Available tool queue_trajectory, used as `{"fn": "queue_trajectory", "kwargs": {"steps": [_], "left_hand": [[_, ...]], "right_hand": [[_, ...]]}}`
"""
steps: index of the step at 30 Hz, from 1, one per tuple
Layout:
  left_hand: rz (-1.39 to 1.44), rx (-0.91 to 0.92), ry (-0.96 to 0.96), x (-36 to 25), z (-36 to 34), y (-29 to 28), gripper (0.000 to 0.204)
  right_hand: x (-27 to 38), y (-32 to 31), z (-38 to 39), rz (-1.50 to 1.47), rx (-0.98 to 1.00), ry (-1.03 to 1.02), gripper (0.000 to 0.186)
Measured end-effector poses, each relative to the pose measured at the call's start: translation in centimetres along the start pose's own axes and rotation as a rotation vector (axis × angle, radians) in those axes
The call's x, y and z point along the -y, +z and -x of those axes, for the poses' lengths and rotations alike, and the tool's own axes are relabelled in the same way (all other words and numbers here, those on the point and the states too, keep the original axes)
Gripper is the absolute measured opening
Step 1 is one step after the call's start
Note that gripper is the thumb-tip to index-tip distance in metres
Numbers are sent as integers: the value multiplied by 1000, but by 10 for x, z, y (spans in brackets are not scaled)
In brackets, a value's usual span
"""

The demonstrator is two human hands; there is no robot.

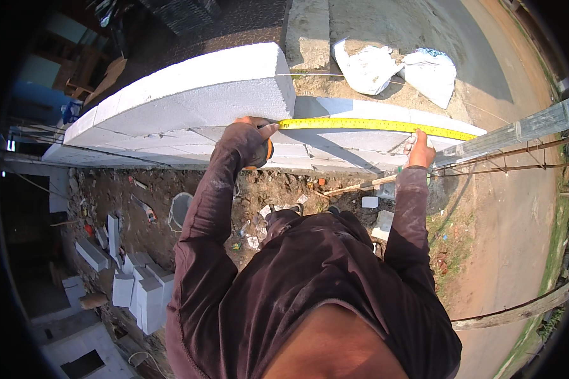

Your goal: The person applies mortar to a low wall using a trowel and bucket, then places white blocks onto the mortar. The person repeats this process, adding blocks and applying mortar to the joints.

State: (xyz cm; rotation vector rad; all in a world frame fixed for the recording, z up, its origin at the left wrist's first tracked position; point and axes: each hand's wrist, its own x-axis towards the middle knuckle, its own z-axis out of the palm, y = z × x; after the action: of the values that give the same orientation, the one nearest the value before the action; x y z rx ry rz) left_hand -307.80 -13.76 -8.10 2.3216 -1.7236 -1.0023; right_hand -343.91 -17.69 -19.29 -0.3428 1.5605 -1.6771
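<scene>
A yellow tape measure blade [354, 124] stretches along the top of the lower course of a white block wall [341, 142]. My left hand [250, 132] is closed around the tape's dark case with orange trim [270, 150], against the end of a raised white block [208, 79]. The blade runs from there to the right, past my right hand, toward the wall's right end. My right hand [422, 153] is closed at the blade's lower edge, its fingertips touching or nearly touching it. What those fingers pinch, if anything, is too small to make out.
A thin string line [322, 74] crosses behind the blade. Two white sacks [392, 71] lie beyond the wall. A metal post [518, 129] and rebar slant in at right. Loose white blocks [142, 284] and a bucket [181, 210] stand on the littered dirt at lower left.
</scene>
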Motion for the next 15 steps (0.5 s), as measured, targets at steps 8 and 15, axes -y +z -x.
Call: {"fn": "queue_trajectory", "kwargs": {"steps": [8, 15], "left_hand": [[-41, -35, 50, 16, -11, 9, 38], [1, -32, 32, 0, -10, 8, 40]], "right_hand": [[-26, -8, -25, 53, -21, -59, 19], [-11, -13, -14, 13, 41, -15, 22]]}}
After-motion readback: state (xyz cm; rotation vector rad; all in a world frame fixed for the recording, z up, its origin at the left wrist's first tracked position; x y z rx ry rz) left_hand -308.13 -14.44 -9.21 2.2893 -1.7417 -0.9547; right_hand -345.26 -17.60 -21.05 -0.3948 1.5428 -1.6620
